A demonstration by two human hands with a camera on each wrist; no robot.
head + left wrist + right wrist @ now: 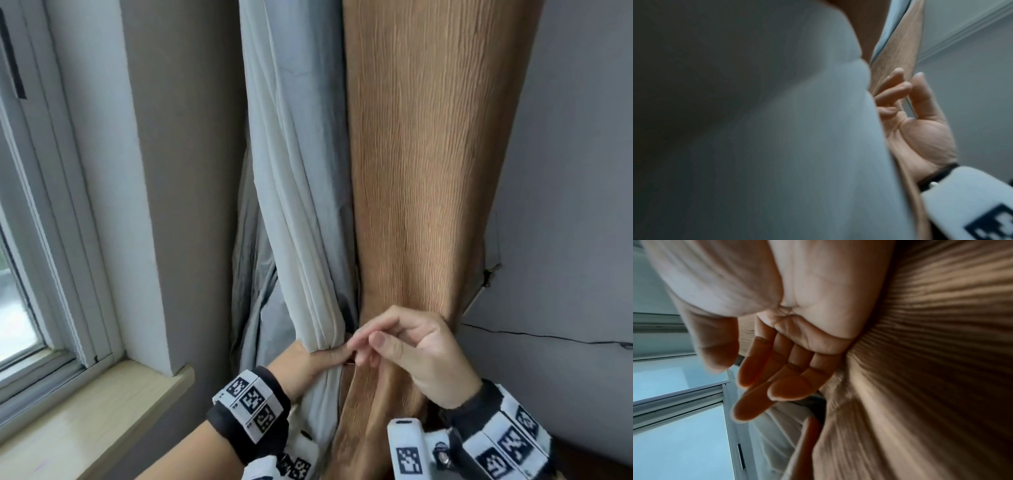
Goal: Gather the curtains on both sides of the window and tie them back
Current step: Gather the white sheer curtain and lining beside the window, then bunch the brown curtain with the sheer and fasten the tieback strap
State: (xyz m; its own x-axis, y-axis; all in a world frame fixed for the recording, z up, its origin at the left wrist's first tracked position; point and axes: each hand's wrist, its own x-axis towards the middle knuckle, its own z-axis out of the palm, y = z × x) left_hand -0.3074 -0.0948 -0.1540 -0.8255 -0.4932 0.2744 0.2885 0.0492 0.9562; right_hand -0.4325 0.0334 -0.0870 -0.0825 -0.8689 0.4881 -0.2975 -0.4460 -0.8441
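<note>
A pale grey-white curtain (301,205) and a tan ribbed curtain (428,171) hang side by side, gathered to a narrow waist low in the head view. My left hand (308,363) grips that waist from the left, thumb across the front of the pale folds; its fingers are hidden behind the cloth. My right hand (368,346) hovers just right of it against the tan cloth, fingers loosely bent. In the right wrist view its palm and fingers (777,378) are spread and hold nothing. The left wrist view is mostly filled by pale cloth (797,146), with the right hand (920,126) beyond it.
A window (20,274) with a light wooden sill (102,411) lies to the left, past a grey wall column (185,171). A grey wall (565,171) stands to the right, with a thin dark cable (548,337) and a small dark fitting (486,274) beside the tan curtain.
</note>
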